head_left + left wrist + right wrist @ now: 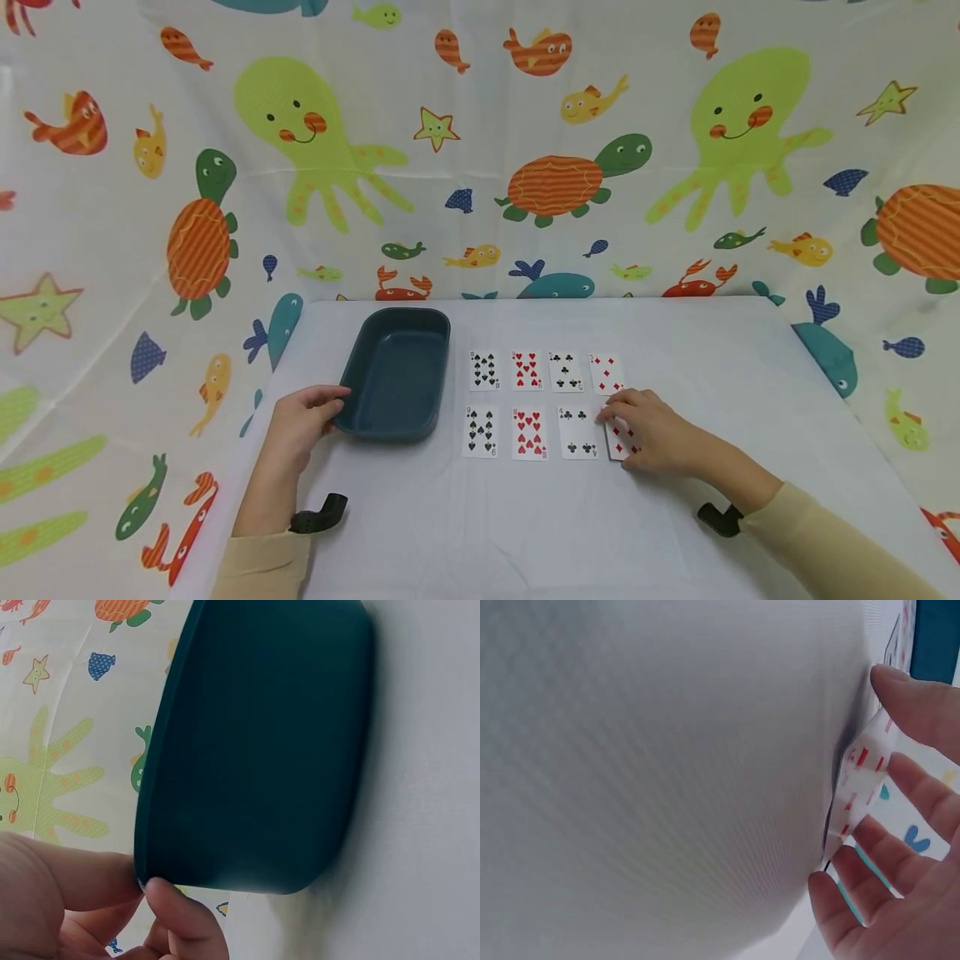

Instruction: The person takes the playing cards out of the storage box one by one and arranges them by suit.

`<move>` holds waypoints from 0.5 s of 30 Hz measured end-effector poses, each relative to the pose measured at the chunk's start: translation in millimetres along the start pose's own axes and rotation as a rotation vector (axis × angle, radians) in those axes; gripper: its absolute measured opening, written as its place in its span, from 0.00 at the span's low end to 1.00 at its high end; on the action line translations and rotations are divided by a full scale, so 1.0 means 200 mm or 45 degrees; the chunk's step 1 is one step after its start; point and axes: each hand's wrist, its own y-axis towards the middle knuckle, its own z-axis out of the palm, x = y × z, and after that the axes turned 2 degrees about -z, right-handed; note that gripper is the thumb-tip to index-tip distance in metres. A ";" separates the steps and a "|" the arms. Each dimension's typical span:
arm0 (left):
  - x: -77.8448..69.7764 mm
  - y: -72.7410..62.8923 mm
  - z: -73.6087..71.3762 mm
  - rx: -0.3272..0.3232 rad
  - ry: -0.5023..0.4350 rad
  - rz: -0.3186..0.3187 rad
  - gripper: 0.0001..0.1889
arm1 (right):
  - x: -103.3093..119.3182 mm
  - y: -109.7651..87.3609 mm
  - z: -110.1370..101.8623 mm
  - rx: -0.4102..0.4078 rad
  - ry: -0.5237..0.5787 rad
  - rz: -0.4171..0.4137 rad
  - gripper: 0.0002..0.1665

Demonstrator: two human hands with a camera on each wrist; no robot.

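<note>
A dark teal rectangular tray [437,417] stands at the left of the white table. My left hand [307,417] pinches its near-left rim between thumb and fingers, which shows close up as a teal wall [247,750] in the left wrist view. Playing cards lie face up in two rows right of the tray. At the right end of the near row, my right hand [663,429] holds a red diamond card [618,444] by its edges, with the fingers covering part of it. In the right wrist view that card [864,776] looks slightly bent between thumb and fingertips.
Beside the held card lies a four of clubs [578,433], then a heart card [530,433] and a nine of spades [480,432]. Behind it is a five of diamonds [606,374]. A cloth printed with sea animals [480,175] hangs behind the table.
</note>
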 end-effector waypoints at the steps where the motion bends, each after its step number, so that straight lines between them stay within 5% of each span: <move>1: 0.00 0.00 0.00 0.001 0.001 0.000 0.18 | 0.00 0.00 0.00 0.000 0.003 0.001 0.38; 10: 0.00 -0.01 -0.02 0.022 0.024 -0.035 0.20 | 0.01 -0.02 -0.05 -0.061 0.024 0.014 0.45; 15: -0.06 -0.06 0.01 -0.097 0.176 -0.087 0.28 | 0.06 -0.04 -0.07 -0.217 -0.115 0.046 0.44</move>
